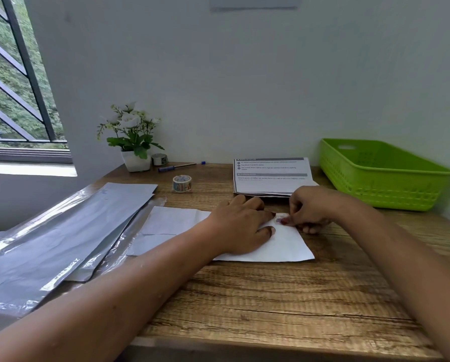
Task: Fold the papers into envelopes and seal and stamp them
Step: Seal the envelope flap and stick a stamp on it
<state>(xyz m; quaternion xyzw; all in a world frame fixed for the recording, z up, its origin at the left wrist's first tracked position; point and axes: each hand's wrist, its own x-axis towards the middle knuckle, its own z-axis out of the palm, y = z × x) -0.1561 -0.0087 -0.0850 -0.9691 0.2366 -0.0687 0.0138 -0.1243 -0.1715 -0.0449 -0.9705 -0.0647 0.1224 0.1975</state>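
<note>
We press the left grip (241,226) flat and open on the paper (286,248) so it can't slide — the right grip (308,214) pinches the stamp (278,220) down near its far edge

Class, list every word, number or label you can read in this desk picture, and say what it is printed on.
Printed sheets: two dark heading bars and lines of text, too blurred to read.
Grey mailer bags: lettering along the sealing strip, too blurred to read.
Tape roll: coloured print, no legible words.
Nothing here can be quoted.
</note>
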